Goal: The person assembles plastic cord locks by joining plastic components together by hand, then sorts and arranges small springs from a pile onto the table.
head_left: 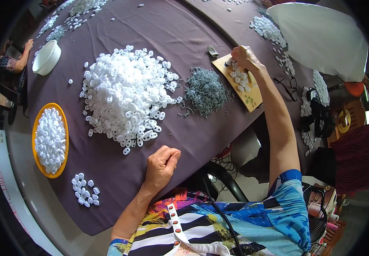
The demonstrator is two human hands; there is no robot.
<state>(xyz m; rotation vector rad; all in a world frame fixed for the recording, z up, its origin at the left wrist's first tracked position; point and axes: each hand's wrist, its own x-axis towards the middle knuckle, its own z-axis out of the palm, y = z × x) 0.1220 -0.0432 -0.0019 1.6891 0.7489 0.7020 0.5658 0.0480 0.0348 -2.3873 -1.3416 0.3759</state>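
Head view, looking down over my table (193, 133), which is covered in a dark brownish-purple cloth: my right hand (244, 57) reaches forward to the far end of a pale wooden board (256, 94), its fingers bent down close to the surface; they hide their own tips, so I cannot tell whether a piece is pinched there. A small group of white pieces (240, 79) lies on the middle of the board, just below that hand. My left hand (162, 165) rests near the table's front edge, curled into a loose fist with the thumb against the bent forefinger; whether anything is tucked inside I cannot tell. Left of the board sits a heap of thin grey pins (207, 91), and beyond it a much larger white heap (122, 94) of small pieces with holes. Farther left stand an orange bowl (66, 149) filled with white pieces and, near it, a small loose cluster (85, 190). To handle the board's pieces well, I judge that I should pick each with light fingertips, keep the rest spread in one layer, avoid tipping the slanting board, and keep my sleeveless forearm off them; my left hand could steady the near end.
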